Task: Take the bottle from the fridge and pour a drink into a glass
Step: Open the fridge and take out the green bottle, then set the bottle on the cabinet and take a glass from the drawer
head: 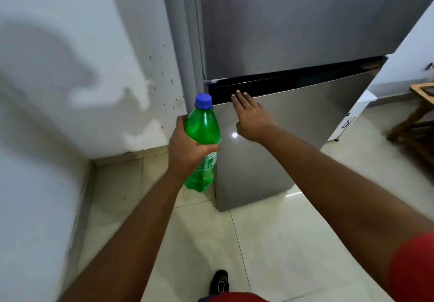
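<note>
Gripping the green bottle [202,135] around its middle, the left hand [187,153] is seen nearest. The bottle is held upright, long axis vertical, blue cap [203,100] toward twelve o'clock. At two o'clock from it, the right hand [252,119] is laid open, fingers spread, against the lower door of the fridge [293,123], which appears shut. No glass is in view.
</note>
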